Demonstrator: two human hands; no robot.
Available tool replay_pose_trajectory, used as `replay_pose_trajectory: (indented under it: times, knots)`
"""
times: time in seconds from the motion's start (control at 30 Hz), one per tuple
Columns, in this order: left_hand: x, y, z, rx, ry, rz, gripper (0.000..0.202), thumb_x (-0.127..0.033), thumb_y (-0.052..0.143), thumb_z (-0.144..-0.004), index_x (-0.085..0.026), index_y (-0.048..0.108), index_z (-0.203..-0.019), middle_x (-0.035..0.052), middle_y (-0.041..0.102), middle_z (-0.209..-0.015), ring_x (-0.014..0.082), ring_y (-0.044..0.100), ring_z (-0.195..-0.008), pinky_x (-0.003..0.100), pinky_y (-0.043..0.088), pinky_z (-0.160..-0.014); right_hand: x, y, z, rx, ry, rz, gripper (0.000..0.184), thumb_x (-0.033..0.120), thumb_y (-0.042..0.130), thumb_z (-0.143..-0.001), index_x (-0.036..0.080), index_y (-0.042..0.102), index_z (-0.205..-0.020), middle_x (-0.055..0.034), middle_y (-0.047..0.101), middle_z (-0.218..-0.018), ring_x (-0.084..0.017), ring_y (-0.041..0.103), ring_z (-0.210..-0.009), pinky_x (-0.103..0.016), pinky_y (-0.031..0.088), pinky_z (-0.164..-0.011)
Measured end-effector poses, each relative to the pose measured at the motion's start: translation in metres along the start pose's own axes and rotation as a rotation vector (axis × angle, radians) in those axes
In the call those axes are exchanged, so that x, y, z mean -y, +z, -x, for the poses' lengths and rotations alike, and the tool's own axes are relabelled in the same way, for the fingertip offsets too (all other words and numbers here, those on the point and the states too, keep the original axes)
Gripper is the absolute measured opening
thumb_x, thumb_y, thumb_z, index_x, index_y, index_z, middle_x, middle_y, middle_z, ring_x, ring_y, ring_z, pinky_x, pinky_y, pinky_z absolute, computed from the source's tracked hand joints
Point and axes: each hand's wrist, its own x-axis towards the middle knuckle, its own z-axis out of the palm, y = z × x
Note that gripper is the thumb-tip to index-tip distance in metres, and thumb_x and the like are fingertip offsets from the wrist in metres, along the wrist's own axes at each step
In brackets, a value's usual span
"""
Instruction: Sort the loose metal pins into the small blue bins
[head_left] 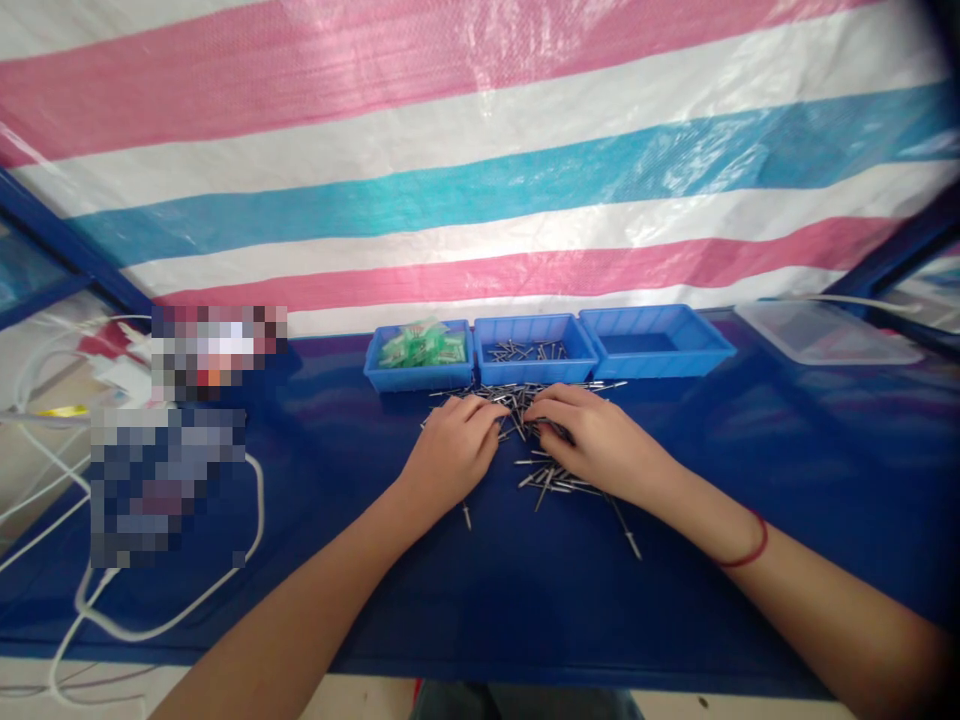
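Observation:
A loose pile of silver pop rivets [555, 478] lies on the blue table in front of me, with some stray ones nearer. My left hand [456, 447] rests at the pile's left side, its fingers curled and closed; what lies between the fingertips is hidden. Across from it, my right hand [589, 432] is bent over the pile, thumb and fingers closed around a few rivets. The fingertips of both hands nearly meet. Just behind them, a blue bin [536, 372] holds more rivets.
Left of the rivet bin, another blue bin [420, 378] contains small green-and-clear packets [424, 345]. A third blue bin [660, 365] and a clear plastic lid [825, 335] are to the right. White cables [259, 500] and blurred items occupy the left. A striped sheet [480, 200] hangs behind.

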Motion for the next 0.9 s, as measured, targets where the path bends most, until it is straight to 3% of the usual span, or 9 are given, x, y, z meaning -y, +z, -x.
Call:
replay_pose_trajectory:
  times: [0.17, 0.47, 0.67, 0.9]
  knots:
    - [0.008, -0.004, -0.001, -0.002, -0.032, -0.018, 0.026, -0.013, 0.044, -0.090, -0.018, 0.063, -0.107, 0.0064, 0.064, -0.105, 0.0207, 0.056, -0.096, 0.036, 0.044, -0.086, -0.004, -0.006, -0.001, 0.003, 0.070, 0.003, 0.024, 0.010, 0.045, -0.083, 0.018, 0.064, -0.096, -0.0067, 0.063, -0.099, -0.021, 0.058, -0.093, -0.033, 0.045, -0.084]
    - [0.005, -0.004, -0.001, 0.034, -0.022, 0.000, 0.021, -0.017, 0.046, -0.091, -0.019, 0.064, -0.101, 0.0045, 0.066, -0.101, 0.0195, 0.057, -0.091, 0.035, 0.043, -0.084, 0.005, -0.014, 0.000, 0.060, 0.101, 0.091, 0.007, 0.016, 0.054, -0.077, 0.019, 0.060, -0.078, -0.0036, 0.061, -0.080, -0.020, 0.056, -0.080, -0.031, 0.041, -0.074]
    - [0.000, -0.004, 0.001, 0.042, -0.021, 0.007, 0.022, -0.019, 0.046, -0.091, -0.020, 0.065, -0.101, 0.0048, 0.065, -0.101, 0.0194, 0.056, -0.092, 0.035, 0.043, -0.085, 0.008, -0.010, 0.001, 0.087, 0.014, 0.154, 0.015, 0.014, 0.050, -0.083, 0.020, 0.063, -0.082, -0.0037, 0.060, -0.085, -0.018, 0.057, -0.082, -0.028, 0.040, -0.072]
    - [-0.004, -0.004, 0.003, 0.051, -0.021, 0.008, 0.022, -0.020, 0.045, -0.092, -0.020, 0.065, -0.100, 0.0050, 0.065, -0.100, 0.0194, 0.056, -0.091, 0.034, 0.043, -0.084, 0.016, -0.003, -0.001, 0.075, 0.054, 0.302, 0.018, 0.025, 0.052, -0.087, 0.018, 0.062, -0.074, -0.0054, 0.060, -0.080, -0.021, 0.059, -0.082, -0.030, 0.040, -0.069]
